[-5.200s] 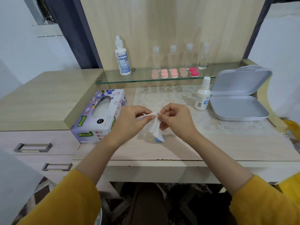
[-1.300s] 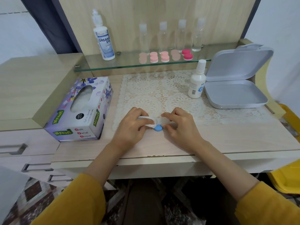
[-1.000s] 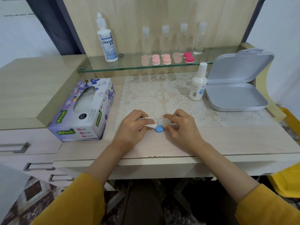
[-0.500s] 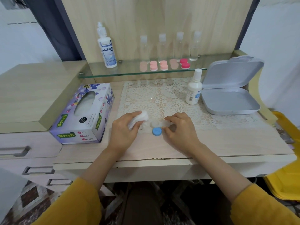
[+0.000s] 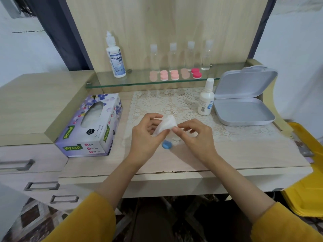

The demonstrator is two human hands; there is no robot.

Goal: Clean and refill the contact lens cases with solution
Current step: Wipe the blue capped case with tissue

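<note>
My left hand (image 5: 146, 137) grips a folded white tissue (image 5: 166, 123) just above the desk. My right hand (image 5: 194, 137) meets it with curled fingers and pinches a small clear lens case (image 5: 185, 131), mostly hidden under the fingertips, against the tissue's edge. Below the hands a blue cap (image 5: 167, 145) and a whitish cap (image 5: 175, 141) lie loose on the desk. A large solution bottle (image 5: 116, 62) stands on the glass shelf (image 5: 139, 83). A small white bottle (image 5: 205, 100) stands on the lace mat (image 5: 157, 103).
Several pink lens cases (image 5: 173, 75) and clear bottles (image 5: 190, 55) line the shelf. An open grey tin (image 5: 244, 110) sits at the right, a tissue box (image 5: 90, 126) at the left. A yellow object (image 5: 305, 180) lies beyond the desk's right edge, drawers (image 5: 42, 186) at lower left.
Both hands have lifted off the desk and come together. The left hand brought the tissue back to the right hand, which picked up the case. The caps stay on the desk.
</note>
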